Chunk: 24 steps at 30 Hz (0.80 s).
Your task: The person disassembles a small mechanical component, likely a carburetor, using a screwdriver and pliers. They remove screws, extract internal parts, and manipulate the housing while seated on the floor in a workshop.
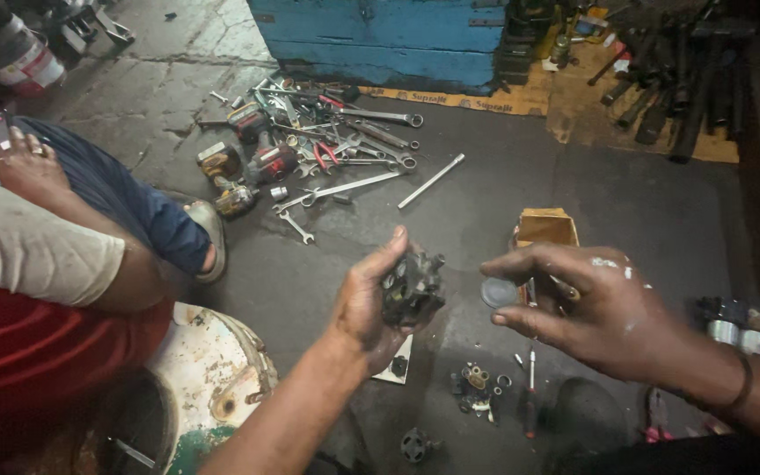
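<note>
My left hand (pixel 364 303) cups a dark, greasy metal part (pixel 412 288) with round lugs, held above the floor. To its right my right hand (pixel 593 308), smeared with white paste, pinches a small grey round disc (pixel 498 292) at its fingertips, close to the metal part but apart from it. Below the hands lie small loose parts (pixel 477 387) and a screwdriver (pixel 530 391) on the dark floor.
Another person sits at left, arm (pixel 37 237) bent, foot in a sandal (pixel 208 237). A pile of wrenches, pliers and power tools (pixel 310 141) lies ahead. A small cardboard box (pixel 545 227), a blue crate (pixel 389 40), a worn white drum (pixel 213 378) and metal cylinders (pixel 736 332) surround me.
</note>
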Tool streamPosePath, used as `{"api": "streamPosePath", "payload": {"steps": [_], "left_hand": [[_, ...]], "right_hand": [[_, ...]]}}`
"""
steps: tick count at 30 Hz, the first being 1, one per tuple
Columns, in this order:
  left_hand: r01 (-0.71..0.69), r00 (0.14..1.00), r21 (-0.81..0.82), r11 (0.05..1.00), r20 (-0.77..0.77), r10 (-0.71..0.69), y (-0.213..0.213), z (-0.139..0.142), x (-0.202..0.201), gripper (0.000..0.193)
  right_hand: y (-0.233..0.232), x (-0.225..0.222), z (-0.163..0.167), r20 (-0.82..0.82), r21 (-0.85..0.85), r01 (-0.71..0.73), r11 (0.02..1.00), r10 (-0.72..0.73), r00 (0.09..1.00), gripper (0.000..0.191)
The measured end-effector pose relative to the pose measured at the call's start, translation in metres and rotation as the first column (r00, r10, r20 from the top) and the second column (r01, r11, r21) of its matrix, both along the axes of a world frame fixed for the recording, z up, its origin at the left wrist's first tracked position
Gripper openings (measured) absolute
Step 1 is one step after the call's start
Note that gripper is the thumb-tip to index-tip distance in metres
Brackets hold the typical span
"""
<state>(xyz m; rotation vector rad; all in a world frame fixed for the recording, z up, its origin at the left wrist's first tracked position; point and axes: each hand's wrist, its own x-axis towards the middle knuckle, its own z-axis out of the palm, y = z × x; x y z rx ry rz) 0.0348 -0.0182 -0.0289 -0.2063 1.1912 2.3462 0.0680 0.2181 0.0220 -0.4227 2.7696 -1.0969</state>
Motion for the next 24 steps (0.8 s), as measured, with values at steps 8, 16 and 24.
{"api": "streamPosePath", "payload": {"steps": [8, 16, 24], "left_hand": [[0.029, 0.999, 0.000, 1.000, -0.016, -0.029, 0.004, -0.003, 0.002, 0.030], [0.084, 0.990, 0.081, 0.993, -0.119, -0.074, 0.003, -0.009, 0.004, 0.034], [0.065, 0.994, 0.095, 0.993, -0.089, -0.057, 0.006, -0.009, 0.003, 0.045]], "right_hand": [[0.000, 0.001, -0.004, -0.400, -0.161, -0.238, 0.958, 0.157, 0.903, 0.039], [0.000, 0.003, -0.006, -0.171, -0.187, -0.134, 0.973, 0.102, 0.980, 0.045], [-0.002, 0.001, -0.012, -0.293, -0.237, -0.218, 0.947, 0.145, 0.945, 0.035]]}}
